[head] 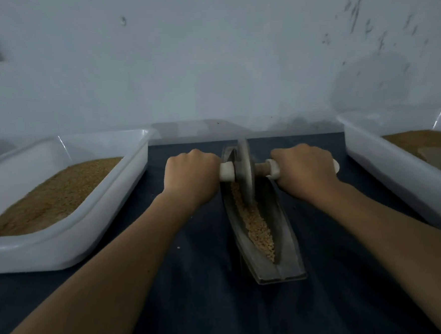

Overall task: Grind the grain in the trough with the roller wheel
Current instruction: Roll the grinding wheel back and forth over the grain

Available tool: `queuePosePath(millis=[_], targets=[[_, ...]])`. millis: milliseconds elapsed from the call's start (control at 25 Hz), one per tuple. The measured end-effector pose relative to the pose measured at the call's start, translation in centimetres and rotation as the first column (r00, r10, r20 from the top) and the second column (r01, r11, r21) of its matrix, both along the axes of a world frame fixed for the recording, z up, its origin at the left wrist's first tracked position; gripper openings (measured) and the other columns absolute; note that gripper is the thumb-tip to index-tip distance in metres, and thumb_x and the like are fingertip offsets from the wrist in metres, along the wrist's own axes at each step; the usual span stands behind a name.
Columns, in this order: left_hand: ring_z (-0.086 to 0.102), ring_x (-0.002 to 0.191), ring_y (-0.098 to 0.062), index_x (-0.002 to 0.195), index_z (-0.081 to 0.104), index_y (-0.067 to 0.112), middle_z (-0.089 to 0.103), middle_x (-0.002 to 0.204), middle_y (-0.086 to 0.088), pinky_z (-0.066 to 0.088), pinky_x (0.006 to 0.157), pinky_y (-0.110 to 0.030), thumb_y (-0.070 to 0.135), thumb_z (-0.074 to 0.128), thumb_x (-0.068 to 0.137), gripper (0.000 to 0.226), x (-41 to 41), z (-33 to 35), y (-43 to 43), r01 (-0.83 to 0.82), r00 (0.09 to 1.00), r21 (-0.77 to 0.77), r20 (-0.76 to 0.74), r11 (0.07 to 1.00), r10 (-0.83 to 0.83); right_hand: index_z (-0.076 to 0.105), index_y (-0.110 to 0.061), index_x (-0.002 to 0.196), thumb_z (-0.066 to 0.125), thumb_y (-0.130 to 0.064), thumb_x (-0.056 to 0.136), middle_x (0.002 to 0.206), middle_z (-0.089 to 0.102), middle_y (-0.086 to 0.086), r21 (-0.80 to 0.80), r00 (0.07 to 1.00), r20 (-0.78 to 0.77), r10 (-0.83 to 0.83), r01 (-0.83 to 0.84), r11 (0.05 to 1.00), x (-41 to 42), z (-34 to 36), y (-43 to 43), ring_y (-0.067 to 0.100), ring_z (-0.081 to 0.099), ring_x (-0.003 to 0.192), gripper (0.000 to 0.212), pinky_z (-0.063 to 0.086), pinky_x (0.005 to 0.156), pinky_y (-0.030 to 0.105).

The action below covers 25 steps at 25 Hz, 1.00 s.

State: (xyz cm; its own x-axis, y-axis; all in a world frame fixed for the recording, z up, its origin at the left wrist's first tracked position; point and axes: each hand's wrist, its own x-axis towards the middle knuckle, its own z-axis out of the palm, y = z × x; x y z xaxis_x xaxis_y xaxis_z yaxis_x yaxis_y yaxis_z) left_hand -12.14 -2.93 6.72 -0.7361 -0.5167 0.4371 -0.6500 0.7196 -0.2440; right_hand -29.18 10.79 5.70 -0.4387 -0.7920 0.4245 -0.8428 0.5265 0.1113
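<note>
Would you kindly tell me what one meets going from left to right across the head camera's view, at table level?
In order: left white tray → left hand → roller wheel → right hand → right white tray.

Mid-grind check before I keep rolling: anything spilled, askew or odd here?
Little. One stray grain lies on the cloth left of the trough, which sits slightly skewed, near end to the right. The other grain is inside it. The left hand and right hand grip the wheel.
</note>
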Motion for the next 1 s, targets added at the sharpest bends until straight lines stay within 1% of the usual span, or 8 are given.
queuePosePath(millis=[80,200,280,400,520,680,880,1000], targets=[[0.037,0.058,-0.019,0.085,0.058,0.026,0.038,0.069,0.005,0.032,0.055,-0.033,0.031,0.063,0.086,0.007,1.9,-0.7,1.1,0.050,0.999,-0.010,-0.013,0.999,-0.050,0.042,-0.031,0.081,0.060,-0.032,0.089,0.084,0.060,-0.004,0.026,0.996,-0.069,0.050,-0.048,0.998,0.5,-0.2,1.9,0.021,0.056,0.074,0.019,0.036,0.053,0.031],[0.017,0.043,-0.011,0.067,0.032,0.032,0.021,0.055,0.011,0.012,0.046,-0.022,0.037,0.079,0.064,0.047,5.5,-1.4,3.2,0.203,0.978,-0.154,-0.024,0.967,-0.209,0.021,-0.036,0.072,0.042,-0.043,0.081,0.060,0.042,-0.009,-0.075,0.963,-0.220,0.156,-0.176,0.981,1.7,-1.1,6.4,0.018,0.036,0.050,0.025,0.018,0.045,0.023],[0.016,0.039,-0.012,0.066,0.028,0.030,0.021,0.051,0.010,0.006,0.048,-0.018,0.033,0.084,0.052,0.058,5.9,-1.1,3.4,0.222,0.970,-0.191,-0.053,0.956,-0.236,0.020,-0.042,0.073,0.039,-0.047,0.078,0.055,0.034,-0.012,-0.112,0.959,-0.213,0.187,-0.214,0.970,1.7,-1.5,7.7,0.017,0.031,0.043,0.020,0.012,0.048,0.020],[0.021,0.045,-0.015,0.067,0.042,0.028,0.025,0.056,0.008,0.015,0.046,-0.025,0.033,0.073,0.070,0.032,3.5,-1.9,1.9,0.084,0.996,-0.131,-0.031,0.988,-0.089,0.028,-0.035,0.072,0.059,-0.035,0.078,0.060,0.045,-0.009,-0.071,0.974,-0.219,0.062,-0.079,0.994,0.9,-1.9,4.6,0.017,0.041,0.050,0.032,0.018,0.046,0.023],[0.043,0.062,-0.020,0.086,0.059,0.024,0.049,0.073,0.004,0.034,0.058,-0.034,0.030,0.058,0.087,0.005,0.2,-1.0,-1.0,0.009,0.998,0.047,-0.065,0.999,-0.006,0.040,-0.029,0.084,0.066,-0.027,0.087,0.082,0.062,-0.004,0.001,0.984,-0.178,0.004,-0.004,1.000,0.2,0.2,-0.3,0.022,0.060,0.075,0.025,0.037,0.060,0.032],[0.037,0.058,-0.016,0.085,0.057,0.028,0.042,0.069,0.007,0.032,0.055,-0.032,0.035,0.060,0.087,0.008,1.4,-1.3,-0.2,0.035,0.999,0.051,-0.038,0.998,-0.033,0.046,-0.032,0.087,0.066,-0.030,0.087,0.081,0.054,-0.008,0.074,0.991,-0.121,0.048,-0.039,0.996,0.2,0.9,1.3,0.018,0.051,0.070,0.020,0.024,0.051,0.029],[0.002,0.045,-0.003,0.063,0.015,0.034,0.010,0.055,0.015,0.004,0.048,-0.016,0.043,0.080,0.052,0.067,5.5,-2.0,2.7,0.170,0.983,-0.178,-0.045,0.969,-0.180,0.026,-0.035,0.069,0.057,-0.042,0.070,0.053,0.041,-0.010,-0.078,0.935,-0.336,0.113,-0.147,0.986,1.7,-1.1,6.2,0.012,0.017,0.045,0.032,0.006,0.047,0.017],[0.012,0.044,-0.009,0.063,0.032,0.030,0.018,0.056,0.010,0.010,0.045,-0.022,0.036,0.076,0.068,0.045,3.1,-2.1,1.4,0.064,0.998,-0.100,-0.013,0.993,-0.065,0.030,-0.032,0.072,0.064,-0.033,0.077,0.063,0.049,-0.009,-0.036,0.966,-0.252,0.060,-0.071,0.997,0.8,-1.0,3.3,0.015,0.041,0.051,0.034,0.012,0.046,0.023]])
